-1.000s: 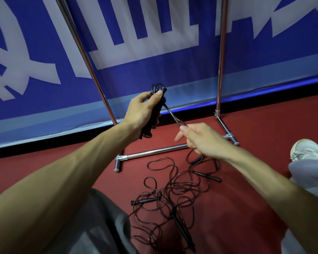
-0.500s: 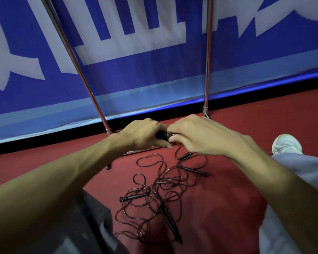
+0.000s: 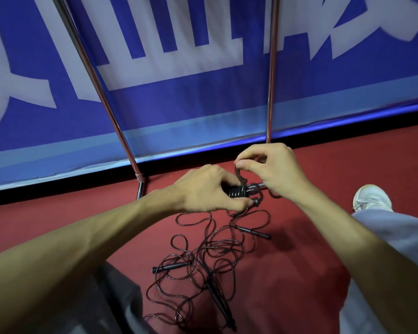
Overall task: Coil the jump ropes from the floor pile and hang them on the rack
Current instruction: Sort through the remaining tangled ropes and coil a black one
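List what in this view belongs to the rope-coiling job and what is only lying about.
Belongs to the job:
black jump rope wound round its handles, gripped by the left hand, its loop pinched by the right hand
tangled pile of black jump ropes on the red floor
chrome tube rack

Just lying about:
blue and white wall banner
white sneaker

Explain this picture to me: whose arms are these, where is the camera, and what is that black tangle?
There is no robot here. A person wears a camera on the head, so the picture looks down along their own arms. The left hand grips a coil of jump rope wound in tight turns. The right hand pinches a loop of its cord. A pile of more tangled ropes lies on the red floor. Behind stands the metal rack, before a blue banner.
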`<state>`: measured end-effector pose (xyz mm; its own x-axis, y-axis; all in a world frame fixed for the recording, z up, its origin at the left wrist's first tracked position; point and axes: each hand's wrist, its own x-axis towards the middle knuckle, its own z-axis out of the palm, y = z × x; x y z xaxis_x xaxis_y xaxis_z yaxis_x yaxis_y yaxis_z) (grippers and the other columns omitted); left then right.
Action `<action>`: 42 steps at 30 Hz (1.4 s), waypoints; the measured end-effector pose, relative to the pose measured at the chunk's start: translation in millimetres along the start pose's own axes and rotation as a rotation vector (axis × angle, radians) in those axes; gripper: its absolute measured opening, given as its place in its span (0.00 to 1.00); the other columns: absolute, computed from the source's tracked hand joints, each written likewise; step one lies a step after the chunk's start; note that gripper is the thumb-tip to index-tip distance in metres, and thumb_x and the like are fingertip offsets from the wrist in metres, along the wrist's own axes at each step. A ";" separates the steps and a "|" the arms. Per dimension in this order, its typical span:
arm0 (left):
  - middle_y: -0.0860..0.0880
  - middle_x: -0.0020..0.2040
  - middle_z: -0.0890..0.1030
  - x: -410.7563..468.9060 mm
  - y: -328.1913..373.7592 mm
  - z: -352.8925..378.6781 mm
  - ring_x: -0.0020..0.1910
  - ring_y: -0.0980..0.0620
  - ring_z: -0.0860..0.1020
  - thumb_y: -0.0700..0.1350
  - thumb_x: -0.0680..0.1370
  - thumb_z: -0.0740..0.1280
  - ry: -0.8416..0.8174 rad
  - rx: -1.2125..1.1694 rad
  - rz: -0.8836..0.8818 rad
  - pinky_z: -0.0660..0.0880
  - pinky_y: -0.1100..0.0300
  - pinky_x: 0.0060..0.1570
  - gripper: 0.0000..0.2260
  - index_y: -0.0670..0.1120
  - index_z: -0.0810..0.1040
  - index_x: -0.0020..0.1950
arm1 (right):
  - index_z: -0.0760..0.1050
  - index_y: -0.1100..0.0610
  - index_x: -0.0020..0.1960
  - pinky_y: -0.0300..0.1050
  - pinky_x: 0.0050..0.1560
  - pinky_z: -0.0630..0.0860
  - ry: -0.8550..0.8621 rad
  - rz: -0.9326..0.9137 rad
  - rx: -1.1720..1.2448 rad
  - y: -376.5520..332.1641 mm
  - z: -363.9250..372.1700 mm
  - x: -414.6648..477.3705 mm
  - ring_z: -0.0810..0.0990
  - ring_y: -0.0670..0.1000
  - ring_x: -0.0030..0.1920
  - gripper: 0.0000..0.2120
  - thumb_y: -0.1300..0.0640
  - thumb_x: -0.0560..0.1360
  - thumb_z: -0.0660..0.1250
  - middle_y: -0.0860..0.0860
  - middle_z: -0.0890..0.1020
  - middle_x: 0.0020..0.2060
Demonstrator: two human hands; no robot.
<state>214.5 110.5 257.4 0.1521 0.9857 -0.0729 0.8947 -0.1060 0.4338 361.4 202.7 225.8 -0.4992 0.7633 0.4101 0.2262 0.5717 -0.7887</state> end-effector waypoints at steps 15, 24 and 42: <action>0.51 0.26 0.74 -3.1 0.4 -11.7 0.20 0.55 0.68 0.54 0.75 0.71 -0.005 -0.350 -0.238 0.65 0.68 0.21 0.15 0.43 0.79 0.37 | 0.73 0.41 0.37 0.33 0.32 0.67 -0.141 0.078 -0.114 11.9 25.3 -18.5 0.74 0.42 0.33 0.23 0.71 0.71 0.63 0.41 0.78 0.30; 0.54 0.36 0.81 0.2 -17.0 -23.1 0.30 0.52 0.76 0.53 0.76 0.68 0.228 -0.412 -0.225 0.75 0.58 0.31 0.09 0.52 0.78 0.54 | 0.73 0.44 0.32 0.39 0.28 0.66 -0.231 0.155 -0.024 -7.3 35.2 -18.4 0.69 0.43 0.22 0.22 0.58 0.82 0.56 0.46 0.73 0.24; 0.48 0.27 0.75 2.7 -32.7 -37.3 0.20 0.52 0.71 0.50 0.79 0.67 0.402 -0.743 -0.319 0.67 0.65 0.20 0.08 0.48 0.80 0.54 | 0.76 0.50 0.39 0.31 0.41 0.73 -0.341 0.052 -0.123 -32.2 29.7 -24.1 0.80 0.39 0.36 0.09 0.58 0.78 0.66 0.44 0.81 0.32</action>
<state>169.9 121.5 276.5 -0.3402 0.9399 -0.0302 0.3459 0.1549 0.9254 341.3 157.0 227.7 -0.7298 0.6600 0.1782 0.3474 0.5825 -0.7349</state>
